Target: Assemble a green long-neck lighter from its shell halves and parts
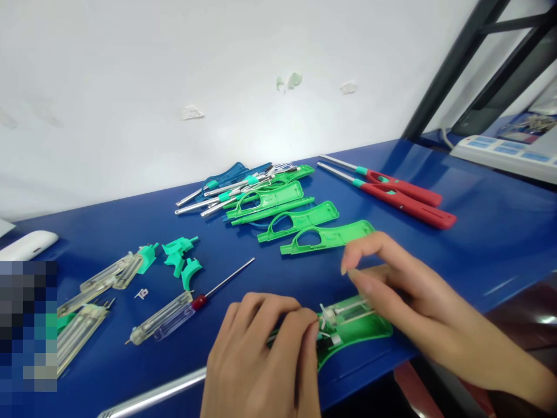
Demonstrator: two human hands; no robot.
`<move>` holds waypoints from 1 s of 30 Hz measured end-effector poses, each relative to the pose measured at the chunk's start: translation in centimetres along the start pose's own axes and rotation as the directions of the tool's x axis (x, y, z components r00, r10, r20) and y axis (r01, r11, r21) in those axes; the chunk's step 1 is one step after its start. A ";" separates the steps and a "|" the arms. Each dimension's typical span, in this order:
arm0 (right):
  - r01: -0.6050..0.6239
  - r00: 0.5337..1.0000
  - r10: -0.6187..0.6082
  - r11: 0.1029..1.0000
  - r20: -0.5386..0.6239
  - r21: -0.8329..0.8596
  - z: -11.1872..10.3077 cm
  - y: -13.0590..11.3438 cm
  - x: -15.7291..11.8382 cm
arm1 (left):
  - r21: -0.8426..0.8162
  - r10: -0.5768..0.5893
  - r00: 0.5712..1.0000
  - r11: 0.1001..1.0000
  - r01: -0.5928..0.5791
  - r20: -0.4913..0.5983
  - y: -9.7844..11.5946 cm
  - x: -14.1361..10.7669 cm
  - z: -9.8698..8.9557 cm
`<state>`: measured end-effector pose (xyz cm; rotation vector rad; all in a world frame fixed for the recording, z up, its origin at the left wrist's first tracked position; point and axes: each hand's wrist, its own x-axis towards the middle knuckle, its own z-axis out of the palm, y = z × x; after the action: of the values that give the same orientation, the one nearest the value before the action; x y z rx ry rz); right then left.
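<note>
My left hand [265, 354] is closed over the front of a green lighter half-shell [369, 331], pressing it at the table edge; its fingers hide much of the inside. A clear fuel tank [346, 310] lies in the shell's handle, with small metal and wire parts beside the fingers. From under this hand a silver lighter tube [161, 392] sticks out to the left. Over the handle end is my right hand [395, 290], thumb and index tips drawn together. Whether they pinch something small I cannot make out.
Behind lie green half-shells [331, 235], a pile of silver tubes with wires [235, 191] and red lighters [404, 200]. Leftward are a screwdriver [200, 302], teal triggers [178, 252] and clear fuel tanks [82, 334]. A power strip [505, 154] stands right; the white wall [235, 75] bounds the back.
</note>
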<state>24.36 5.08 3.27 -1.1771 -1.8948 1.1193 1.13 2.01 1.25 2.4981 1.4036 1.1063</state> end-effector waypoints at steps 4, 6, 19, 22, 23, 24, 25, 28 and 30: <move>0.058 0.998 -0.061 0.993 0.022 0.099 0.1 -0.2 0.1 | -0.001 0.011 1.000 1.000 -0.011 0.024 0.2 -0.2 0.1; 0.064 0.997 -0.068 0.990 0.030 0.122 0.1 -0.3 0.1 | 0.007 0.012 1.000 1.000 -0.012 0.018 0.2 -0.3 0.1; 0.111 0.993 -0.112 0.993 0.032 0.037 0.2 -0.4 0.2 | 0.015 0.021 0.999 1.000 -0.021 0.027 0.2 -0.5 0.1; 0.116 0.993 -0.116 0.993 -0.004 0.029 0.2 -0.2 0.1 | -0.020 -0.003 1.000 1.000 0.003 0.016 0.3 -0.4 0.1; 0.124 0.992 -0.123 0.992 -0.013 0.029 0.2 -0.2 0.1 | -0.029 -0.008 1.000 1.000 0.009 0.009 0.3 -0.3 0.1; 0.128 0.992 -0.128 0.991 -0.012 0.029 0.2 -0.2 0.2 | -0.033 -0.011 1.000 0.999 0.011 0.005 0.3 -0.3 0.1; 0.129 0.992 -0.129 0.991 -0.009 0.028 0.2 -0.2 0.2 | -0.031 -0.016 1.000 0.999 0.016 0.007 0.3 -0.3 0.1; 0.121 0.993 -0.121 0.993 0.001 0.015 0.2 -0.3 0.4 | -0.006 -0.005 1.000 1.000 0.005 0.002 0.2 -0.4 0.2; 0.106 0.994 -0.107 0.994 0.006 0.002 0.2 -0.3 0.3 | 0.013 0.005 1.000 1.000 -0.005 0.005 0.2 -0.5 0.2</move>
<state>23.96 5.24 3.44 -1.0595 -1.9374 1.0681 1.22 1.57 0.94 2.5135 1.4087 1.0951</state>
